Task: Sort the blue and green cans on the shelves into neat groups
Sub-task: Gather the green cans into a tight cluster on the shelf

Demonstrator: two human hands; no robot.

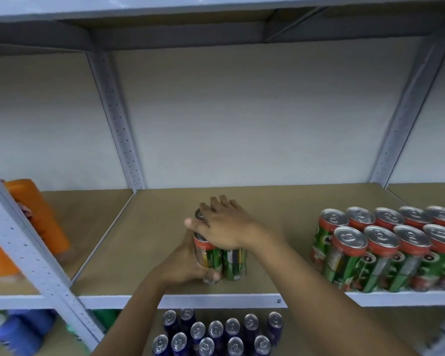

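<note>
Both forearms reach up from the bottom edge toward a small cluster of green cans [222, 258] standing upright near the front middle of the middle shelf [144, 255]. Left hand [188, 265] wraps the cluster from the left and low down, its fingers curled round the base of the nearest can, fingertips showing under it. Right hand [224, 224] lies over the can tops from above, thumb out to the left, fingers spread and bent down over the far cans (how many cans stand under it I cannot tell; at least three show).

Well apart to the right on the same shelf, a larger group of green cans [385, 250] with red upper bands stands in two tidy rows, running out of view at the right edge. On the lower shelf, just below the hands, blue cans [216, 335] stand upright in loose rows, silver tops up.

Grey perforated uprights [116, 119] frame the bay. At far left on the middle shelf an orange package [40, 214] leans, blurred, and below it some blue packages [18, 332], also blurred.
</note>
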